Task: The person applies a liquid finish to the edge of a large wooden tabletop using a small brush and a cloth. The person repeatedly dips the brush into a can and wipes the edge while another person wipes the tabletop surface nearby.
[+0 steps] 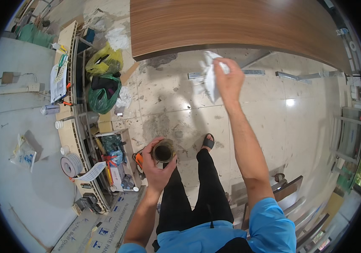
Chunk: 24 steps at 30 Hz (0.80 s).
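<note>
My left hand (pixel 157 170) is wrapped round a small round cup (pixel 163 152), its mouth facing up and its inside dark; what it contains I cannot make out. Out in front, my right hand (pixel 230 80) grips a crumpled white cloth (pixel 211 78) that hangs loosely from the fingers. The cloth is close to the front edge of a brown wood-grain tabletop (pixel 239 25); whether it touches that edge I cannot tell.
A narrow shelf unit (pixel 77 139) along the left wall carries scissors, a tape roll (pixel 71 165) and small bottles. Yellow (pixel 104 61) and green plastic bags (pixel 102 95) lie beside it on the stained tile floor. Metal legs (pixel 248 73) stand under the tabletop. Boards (pixel 288 188) lean at the right.
</note>
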Tool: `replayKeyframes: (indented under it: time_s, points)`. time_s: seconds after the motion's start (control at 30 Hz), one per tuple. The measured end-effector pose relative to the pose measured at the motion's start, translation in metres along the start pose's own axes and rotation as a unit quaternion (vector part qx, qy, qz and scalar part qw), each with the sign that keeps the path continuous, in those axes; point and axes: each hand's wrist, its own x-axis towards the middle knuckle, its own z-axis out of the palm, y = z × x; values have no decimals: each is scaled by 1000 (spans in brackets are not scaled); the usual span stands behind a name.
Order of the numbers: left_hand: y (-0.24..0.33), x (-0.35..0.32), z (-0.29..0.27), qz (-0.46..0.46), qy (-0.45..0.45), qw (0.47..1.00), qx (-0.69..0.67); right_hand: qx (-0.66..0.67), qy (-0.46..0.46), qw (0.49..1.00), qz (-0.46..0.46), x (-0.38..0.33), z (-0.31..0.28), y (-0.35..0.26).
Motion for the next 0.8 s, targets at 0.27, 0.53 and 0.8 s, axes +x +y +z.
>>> replayKeyframes:
  time_s: [0.27,0.53,0.8]
  points:
    - [-5,5,2,19,2,1000,-13,34,-60,997,-15,-2,18,-10]
    - [-2,5,-4,9,17,1000,-18,49,-16,998,22,-2,18,-9]
    - [-5,5,-6,-5,23,999,-23,37,-31,999,-3,-13,44,-24]
